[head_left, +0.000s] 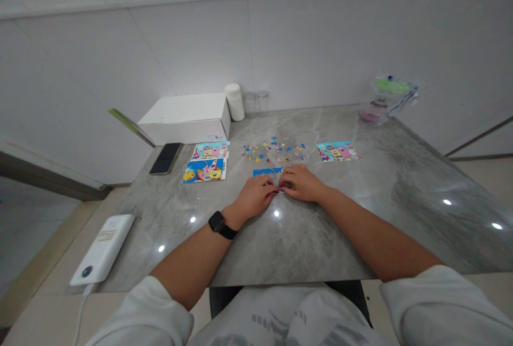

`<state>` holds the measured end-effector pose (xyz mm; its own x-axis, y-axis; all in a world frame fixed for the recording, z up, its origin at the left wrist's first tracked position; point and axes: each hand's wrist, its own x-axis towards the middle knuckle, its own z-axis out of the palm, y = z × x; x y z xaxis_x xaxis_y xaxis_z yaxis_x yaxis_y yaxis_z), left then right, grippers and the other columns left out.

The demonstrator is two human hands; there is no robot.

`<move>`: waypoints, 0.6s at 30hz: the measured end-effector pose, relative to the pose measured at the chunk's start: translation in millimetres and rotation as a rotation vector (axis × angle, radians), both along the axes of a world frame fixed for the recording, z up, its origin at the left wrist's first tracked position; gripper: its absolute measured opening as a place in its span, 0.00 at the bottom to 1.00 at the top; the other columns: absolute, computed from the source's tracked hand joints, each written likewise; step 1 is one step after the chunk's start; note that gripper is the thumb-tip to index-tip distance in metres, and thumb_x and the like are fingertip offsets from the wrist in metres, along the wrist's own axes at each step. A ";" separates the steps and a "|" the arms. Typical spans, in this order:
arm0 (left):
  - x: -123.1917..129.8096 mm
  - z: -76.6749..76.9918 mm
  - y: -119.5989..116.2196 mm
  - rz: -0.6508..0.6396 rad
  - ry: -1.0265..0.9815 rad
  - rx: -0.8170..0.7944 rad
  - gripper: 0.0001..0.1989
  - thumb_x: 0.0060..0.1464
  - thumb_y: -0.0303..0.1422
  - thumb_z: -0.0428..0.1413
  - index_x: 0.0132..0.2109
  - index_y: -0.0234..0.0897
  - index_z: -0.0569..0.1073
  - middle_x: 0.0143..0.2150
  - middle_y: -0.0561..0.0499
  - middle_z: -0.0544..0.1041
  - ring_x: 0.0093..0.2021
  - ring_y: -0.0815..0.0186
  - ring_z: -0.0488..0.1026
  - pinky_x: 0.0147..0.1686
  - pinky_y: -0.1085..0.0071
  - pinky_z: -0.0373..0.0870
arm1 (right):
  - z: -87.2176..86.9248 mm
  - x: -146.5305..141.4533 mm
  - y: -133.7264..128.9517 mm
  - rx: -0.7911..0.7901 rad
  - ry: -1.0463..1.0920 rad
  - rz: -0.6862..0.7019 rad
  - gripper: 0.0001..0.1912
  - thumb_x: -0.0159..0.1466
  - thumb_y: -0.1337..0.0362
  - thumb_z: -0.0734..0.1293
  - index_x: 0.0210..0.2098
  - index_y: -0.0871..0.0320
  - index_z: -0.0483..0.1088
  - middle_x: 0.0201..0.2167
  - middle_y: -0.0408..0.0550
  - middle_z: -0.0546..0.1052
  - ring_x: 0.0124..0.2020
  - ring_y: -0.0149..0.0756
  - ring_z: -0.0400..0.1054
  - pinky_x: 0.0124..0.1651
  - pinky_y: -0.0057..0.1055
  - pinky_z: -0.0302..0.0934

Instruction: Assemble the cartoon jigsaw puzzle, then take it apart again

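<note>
**Fingertips of both hands meeting at a small coloured piece (281, 190)**

Head view. The left hand (255, 196) and the right hand (301, 182) converge near the middle of the grey table (320, 244), forearms angled inward. Their fingertips all but meet, with the small coloured piece showing between them, just on the near side of a blue strip (264, 172). The fingers are curled inward, but they cover most of the piece; whether either hand pinches it or merely presses it against the surface cannot be told. Meeting from opposite sides would presumably allow so small an object to be steadied and turned. A black watch (217, 221) encircles the left wrist.

Beyond the strip lie loose jigsaw pieces (257, 159), scattered mostly apart; this spacing probably keeps each one distinguishable and easy to lift. Flat picture cards flank them: a lower card (205, 171) and an upper card (211, 150) to the left, and a right-hand card (339, 151) opposite. Face up and to either side, they can be seen without obstructing the hands.

Bulkier articles occupy the margins, an arrangement that leaves the centre for handwork: a phone (165, 158), a white box (180, 113) with a white bottle (234, 102) beside it, and a clear bag (387, 101) at the far right corner.
</note>
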<state>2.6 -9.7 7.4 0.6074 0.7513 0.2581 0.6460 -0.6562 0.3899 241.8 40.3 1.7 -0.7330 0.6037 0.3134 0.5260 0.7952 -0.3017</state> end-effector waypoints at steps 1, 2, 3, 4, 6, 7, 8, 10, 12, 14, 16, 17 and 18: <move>0.2 0.3 -0.3 -0.001 -0.009 -0.004 0.11 0.67 0.31 0.57 0.51 0.45 0.83 0.50 0.45 0.79 0.51 0.58 0.75 0.53 0.57 0.72 | -0.4 0.4 1.1 -0.001 0.025 -0.007 0.05 0.65 0.63 0.72 0.41 0.53 0.78 0.40 0.49 0.79 0.46 0.43 0.72 0.53 0.41 0.60; 0.0 0.9 -0.6 -0.003 -0.022 -0.010 0.11 0.67 0.31 0.57 0.51 0.45 0.83 0.50 0.45 0.79 0.51 0.58 0.75 0.53 0.57 0.72 | -0.3 1.4 2.7 0.000 0.059 -0.022 0.05 0.65 0.63 0.71 0.41 0.54 0.78 0.40 0.49 0.79 0.46 0.44 0.73 0.53 0.41 0.61; -0.8 1.9 -0.6 -0.003 -0.037 -0.017 0.12 0.66 0.30 0.57 0.52 0.45 0.82 0.51 0.45 0.79 0.52 0.57 0.75 0.54 0.57 0.72 | 0.1 3.1 5.0 -0.001 0.101 -0.045 0.06 0.66 0.63 0.70 0.42 0.54 0.78 0.40 0.50 0.80 0.46 0.44 0.73 0.53 0.41 0.62; -2.2 3.1 -0.3 0.004 -0.053 -0.022 0.12 0.66 0.30 0.58 0.53 0.45 0.82 0.52 0.45 0.79 0.52 0.57 0.75 0.54 0.57 0.72 | 1.0 5.6 7.9 -0.004 0.148 -0.078 0.06 0.67 0.64 0.69 0.43 0.54 0.78 0.40 0.50 0.80 0.45 0.43 0.73 0.52 0.40 0.63; -7.5 5.9 1.9 0.043 -0.081 -0.024 0.14 0.65 0.32 0.58 0.56 0.45 0.80 0.53 0.45 0.79 0.53 0.57 0.75 0.56 0.56 0.72 | 3.6 13.1 14.9 -0.026 0.231 -0.164 0.07 0.68 0.65 0.67 0.43 0.55 0.78 0.40 0.50 0.80 0.41 0.42 0.73 0.49 0.39 0.65; -11.4 7.3 3.9 0.078 -0.092 -0.017 0.16 0.65 0.32 0.59 0.58 0.46 0.79 0.54 0.45 0.79 0.54 0.57 0.75 0.57 0.56 0.71 | 5.0 17.7 18.6 -0.041 0.257 -0.206 0.07 0.69 0.64 0.66 0.43 0.55 0.78 0.39 0.50 0.80 0.40 0.41 0.73 0.47 0.38 0.65; -16.2 8.6 6.4 0.116 -0.100 -0.008 0.17 0.65 0.33 0.59 0.59 0.46 0.78 0.54 0.45 0.78 0.55 0.56 0.75 0.58 0.55 0.71 | 6.2 22.8 22.2 -0.054 0.269 -0.236 0.08 0.69 0.64 0.66 0.43 0.55 0.78 0.40 0.50 0.80 0.39 0.41 0.73 0.46 0.37 0.66; -27.6 10.7 12.3 0.185 -0.107 0.020 0.18 0.65 0.35 0.60 0.61 0.45 0.76 0.56 0.45 0.78 0.57 0.55 0.74 0.60 0.55 0.70 | 7.7 33.1 28.3 -0.061 0.249 -0.241 0.09 0.68 0.64 0.67 0.44 0.55 0.78 0.41 0.51 0.81 0.40 0.42 0.74 0.46 0.38 0.67; -39.9 12.2 18.1 0.220 -0.091 0.037 0.21 0.63 0.36 0.62 0.63 0.43 0.74 0.60 0.44 0.77 0.61 0.53 0.72 0.63 0.53 0.67 | 8.0 42.0 32.4 -0.041 0.189 -0.179 0.10 0.67 0.63 0.69 0.47 0.55 0.78 0.44 0.53 0.81 0.46 0.46 0.75 0.52 0.42 0.68; -50.8 13.2 22.4 0.213 -0.062 0.029 0.26 0.61 0.38 0.64 0.65 0.42 0.72 0.63 0.44 0.75 0.63 0.52 0.70 0.64 0.51 0.66 | 7.6 48.3 34.7 -0.020 0.127 -0.101 0.13 0.65 0.61 0.71 0.49 0.53 0.78 0.48 0.54 0.81 0.53 0.50 0.74 0.58 0.47 0.66; -58.7 13.8 25.0 0.189 -0.031 0.010 0.29 0.60 0.40 0.65 0.65 0.42 0.71 0.65 0.44 0.75 0.64 0.51 0.70 0.65 0.52 0.65 | 7.1 51.8 35.9 -0.019 0.082 -0.041 0.15 0.64 0.58 0.74 0.50 0.53 0.78 0.50 0.54 0.81 0.56 0.52 0.73 0.62 0.50 0.64; -61.3 13.8 25.8 0.178 -0.016 0.000 0.29 0.59 0.41 0.66 0.65 0.42 0.71 0.65 0.44 0.75 0.64 0.51 0.70 0.65 0.52 0.64 | 6.8 52.6 36.2 -0.025 0.066 -0.022 0.16 0.63 0.58 0.74 0.50 0.53 0.78 0.50 0.54 0.81 0.56 0.52 0.73 0.62 0.50 0.64; -62.9 13.5 26.3 0.170 -0.002 -0.009 0.30 0.59 0.42 0.66 0.65 0.43 0.71 0.65 0.44 0.75 0.63 0.51 0.71 0.65 0.52 0.64 | 6.4 53.0 36.3 -0.034 0.052 -0.008 0.17 0.62 0.57 0.75 0.49 0.53 0.78 0.50 0.54 0.81 0.56 0.52 0.73 0.63 0.50 0.64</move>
<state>-60.3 16.7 20.9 0.4710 0.8453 0.2522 0.7467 -0.5342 0.3962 294.8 76.6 8.1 -0.7116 0.6201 0.3304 0.5148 0.7801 -0.3555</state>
